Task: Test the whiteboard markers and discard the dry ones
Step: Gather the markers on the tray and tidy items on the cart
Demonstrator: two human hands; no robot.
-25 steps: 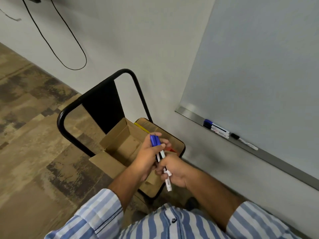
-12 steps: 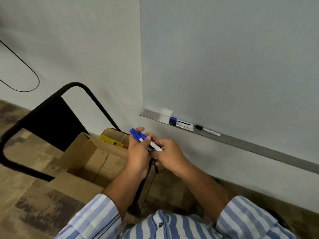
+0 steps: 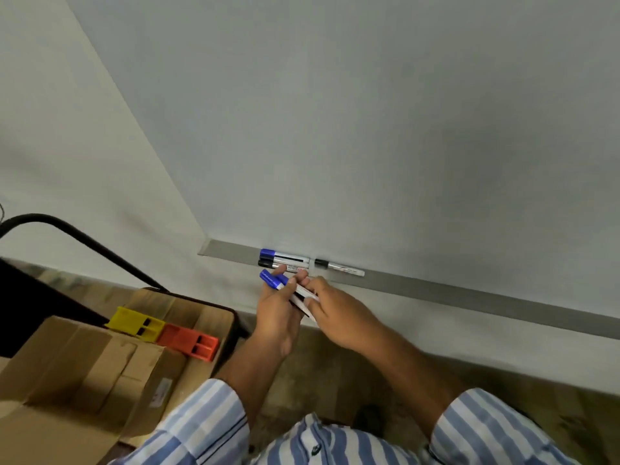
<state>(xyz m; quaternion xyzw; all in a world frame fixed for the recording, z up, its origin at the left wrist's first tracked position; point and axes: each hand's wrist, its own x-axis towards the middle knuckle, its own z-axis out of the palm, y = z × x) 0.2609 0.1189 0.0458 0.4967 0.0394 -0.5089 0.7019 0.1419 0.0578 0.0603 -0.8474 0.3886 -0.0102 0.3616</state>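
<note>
My left hand (image 3: 278, 310) grips a bundle of blue-capped markers (image 3: 273, 279), caps pointing up and left. My right hand (image 3: 339, 313) holds the white barrels of the same bundle from the right; how many markers are in it is hidden by my fingers. Just above my hands, a blue-capped marker (image 3: 285, 255) and a black-capped marker (image 3: 283, 263) lie side by side on the grey whiteboard tray (image 3: 436, 290). A thinner black-capped marker (image 3: 339, 267) lies to their right. The whiteboard (image 3: 369, 129) fills the upper view, with no marks on it.
An open cardboard box (image 3: 67, 380) sits on a black-framed chair (image 3: 84, 243) at the lower left. A yellow block (image 3: 136, 323) and an orange block (image 3: 188, 342) lie behind the box on the seat. Brown patterned carpet lies below the wall.
My view has swung right and up from the chair toward the whiteboard. Both hands carried the marker bundle up until it sits just under the tray.
</note>
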